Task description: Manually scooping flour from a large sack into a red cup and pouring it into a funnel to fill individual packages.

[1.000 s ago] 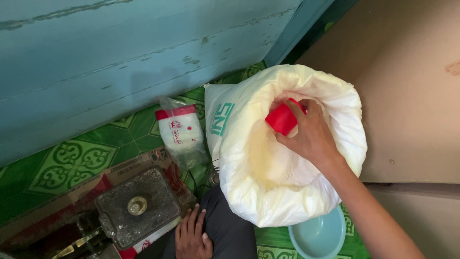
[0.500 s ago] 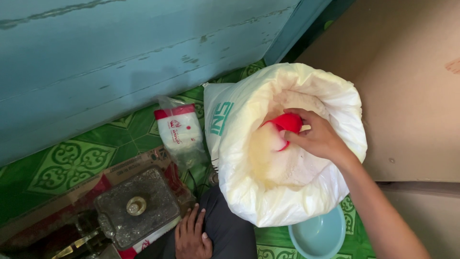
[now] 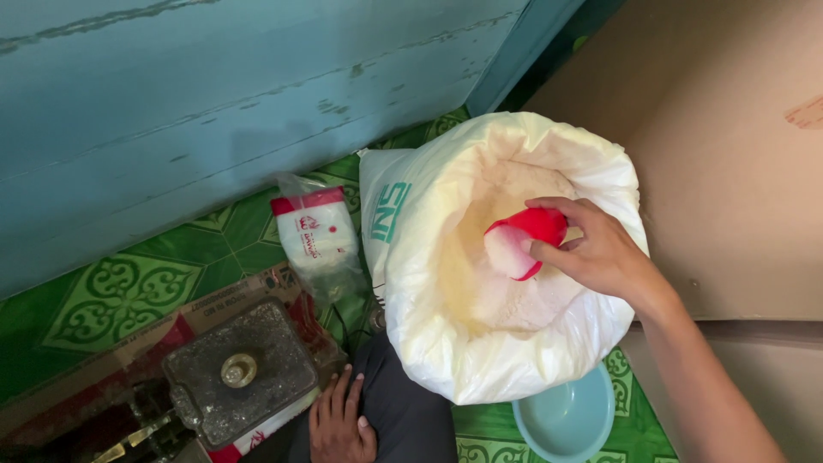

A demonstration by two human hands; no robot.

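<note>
Since a second ago: red cup turned from mouth-down to heaped with white powder, lifted clear inside sack. Large white sack [image 3: 506,343] stood open on green tiled floor [image 3: 120,296], pale blue bowl [image 3: 566,420] just beside. Right hand [image 3: 600,253] gripped red cup [image 3: 525,240]; left hand [image 3: 339,424] lay flat on knee, empty. Best kept level, raised slowly, moved straight over.
</note>
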